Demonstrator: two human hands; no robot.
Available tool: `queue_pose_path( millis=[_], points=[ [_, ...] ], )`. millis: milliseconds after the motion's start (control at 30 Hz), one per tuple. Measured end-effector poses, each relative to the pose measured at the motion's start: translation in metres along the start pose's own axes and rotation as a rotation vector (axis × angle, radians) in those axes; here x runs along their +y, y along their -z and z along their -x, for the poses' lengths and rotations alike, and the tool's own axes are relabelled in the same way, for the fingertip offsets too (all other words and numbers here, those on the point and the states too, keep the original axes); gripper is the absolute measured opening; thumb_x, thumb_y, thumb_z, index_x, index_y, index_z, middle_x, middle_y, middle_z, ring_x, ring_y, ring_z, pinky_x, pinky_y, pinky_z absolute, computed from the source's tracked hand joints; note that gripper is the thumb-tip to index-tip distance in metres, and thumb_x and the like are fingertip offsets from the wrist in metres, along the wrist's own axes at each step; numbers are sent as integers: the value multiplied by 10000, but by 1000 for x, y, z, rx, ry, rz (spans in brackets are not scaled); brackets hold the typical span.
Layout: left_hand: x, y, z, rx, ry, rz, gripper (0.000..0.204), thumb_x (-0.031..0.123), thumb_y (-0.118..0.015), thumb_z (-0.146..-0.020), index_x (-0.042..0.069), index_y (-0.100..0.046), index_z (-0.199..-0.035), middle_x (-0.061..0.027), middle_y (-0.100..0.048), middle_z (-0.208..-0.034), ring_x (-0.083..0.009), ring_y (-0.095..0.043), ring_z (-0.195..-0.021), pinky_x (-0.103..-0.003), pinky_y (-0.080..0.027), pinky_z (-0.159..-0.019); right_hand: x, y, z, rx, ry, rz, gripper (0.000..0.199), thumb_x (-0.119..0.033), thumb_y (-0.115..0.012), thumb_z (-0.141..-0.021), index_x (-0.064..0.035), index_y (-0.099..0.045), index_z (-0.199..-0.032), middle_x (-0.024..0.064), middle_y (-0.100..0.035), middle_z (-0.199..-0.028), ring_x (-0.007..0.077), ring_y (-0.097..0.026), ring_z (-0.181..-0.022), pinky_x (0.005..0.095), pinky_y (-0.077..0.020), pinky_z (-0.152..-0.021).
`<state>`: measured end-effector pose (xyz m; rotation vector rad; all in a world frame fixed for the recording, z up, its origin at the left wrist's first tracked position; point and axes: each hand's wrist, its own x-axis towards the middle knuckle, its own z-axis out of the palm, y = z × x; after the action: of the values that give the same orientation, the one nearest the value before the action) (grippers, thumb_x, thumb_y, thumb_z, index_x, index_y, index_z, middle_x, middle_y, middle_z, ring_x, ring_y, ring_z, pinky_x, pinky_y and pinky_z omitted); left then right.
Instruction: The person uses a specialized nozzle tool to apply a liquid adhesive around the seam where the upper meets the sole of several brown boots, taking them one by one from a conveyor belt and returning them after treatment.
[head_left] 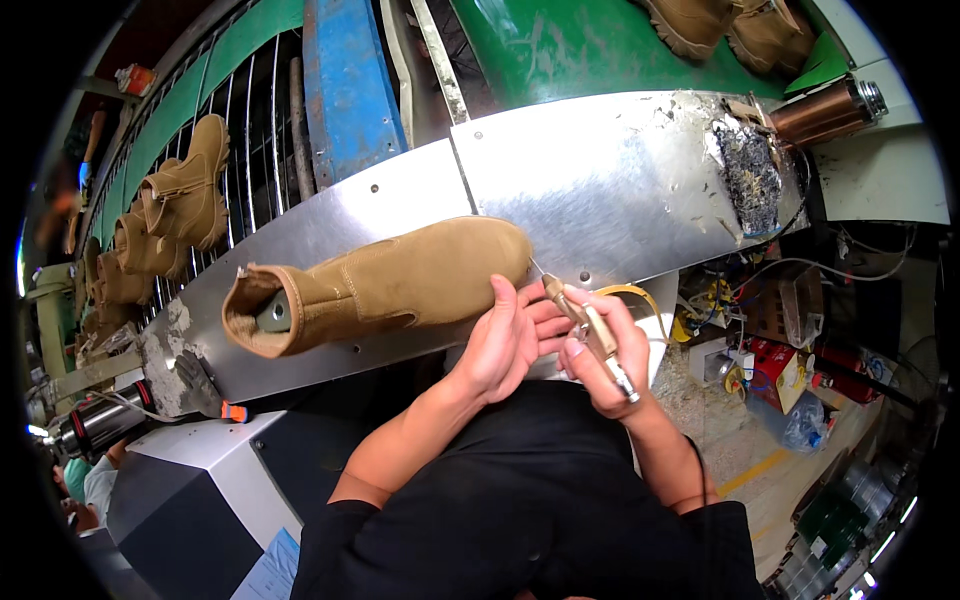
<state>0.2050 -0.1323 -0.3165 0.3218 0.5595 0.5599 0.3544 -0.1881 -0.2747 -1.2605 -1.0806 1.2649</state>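
Observation:
A tan boot (400, 275) lies along the metal worktop, its toe pointing right and its opening to the left. Inside the opening shows a grey-green form (275, 314) with a hole in it. My left hand (505, 338) is beside the toe, thumb up against the boot's edge, fingers stretched out and apart toward the right hand. In my right hand (612, 350), a slim brass-and-cream hand tool (600, 338) with a thin needle tip and a chrome end is gripped. Its tip is at the toe's edge; whether it touches, I cannot tell.
The metal worktop (600, 170) curves across in front of me, with a dark crusted patch (748, 180) at its right. More tan boots (185, 195) stand on a wire rack at left, others (690, 25) on a green surface. A yellow tube (640, 296) arcs behind my right hand.

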Motion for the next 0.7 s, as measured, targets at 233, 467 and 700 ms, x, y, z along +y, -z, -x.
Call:
queue_pose_path(
  millis=[233, 467, 700],
  points=[
    [12, 5, -24, -9, -125, -159, 792, 625, -156, -993, -9, -203, -1465, -236, -496, -1367, -310, -532, -1232, -412, -447, -1016, 24, 3, -18, -71, 63, 194, 432, 2, -616, -846, 20, -544, -1272, 109, -681, -799, 154, -679, -708, 281, -532, -675],
    [134, -25, 148, -434, -559, -1272, 610, 309, -824, -765, -23, -606, -1229, -220, -638, -1217, -334, -689, -989, -432, -559, -844, 43, 59, -25, 372, 404, 368, 439, 1, -511, -887, 96, -459, -1313, 133, -656, -806, 173, -648, -748, 316, -536, -741],
    [186, -12, 169, 439, -453, -1763, 325, 155, -773, -728, 1, -665, -993, -104, -673, -898, -192, -638, -803, -301, -489, -754, 42, 100, -74, 621, 380, -146, 508, -96, -529, -905, 96, -409, -1360, 111, -603, -859, 174, -595, -782, 333, -525, -778]
  ],
)
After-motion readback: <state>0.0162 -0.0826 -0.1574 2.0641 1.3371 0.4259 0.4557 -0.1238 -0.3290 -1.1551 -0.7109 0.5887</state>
